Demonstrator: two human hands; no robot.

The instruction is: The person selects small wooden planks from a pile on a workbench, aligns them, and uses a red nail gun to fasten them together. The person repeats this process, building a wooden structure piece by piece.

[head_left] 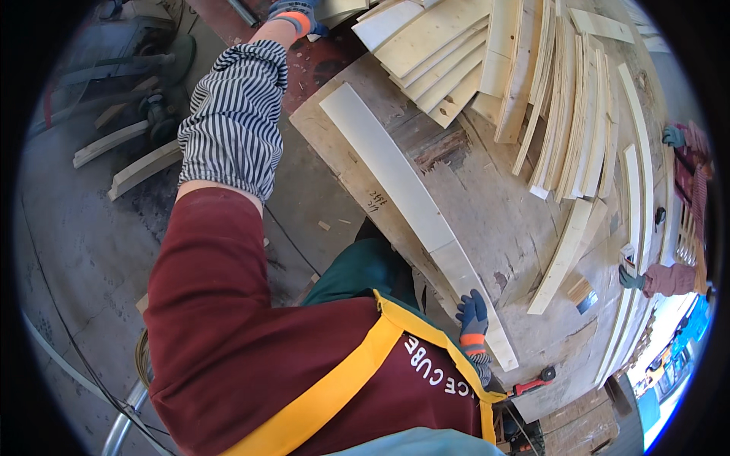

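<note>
A long pale wooden board (395,182) lies diagonally along the near edge of a worn plywood worktable (525,235). My right hand (473,311), in a dark blue glove with an orange cuff, rests at the board's lower end, its fingers slightly spread against the edge. Far to the upper left, my left arm stretches out in a striped sleeve cover. My left hand (295,11), gloved the same way, is cut off by the top of the picture beside a reddish surface (319,61). What its fingers do is hidden.
Stacked wooden strips (563,99) cover the table's far side. A shorter strip (561,258) and a red-handled tool (532,382) lie to the right. Another person's gloved hand (630,277) reaches over long strips at the far right. Curved wood pieces (144,169) and cables lie on the left floor.
</note>
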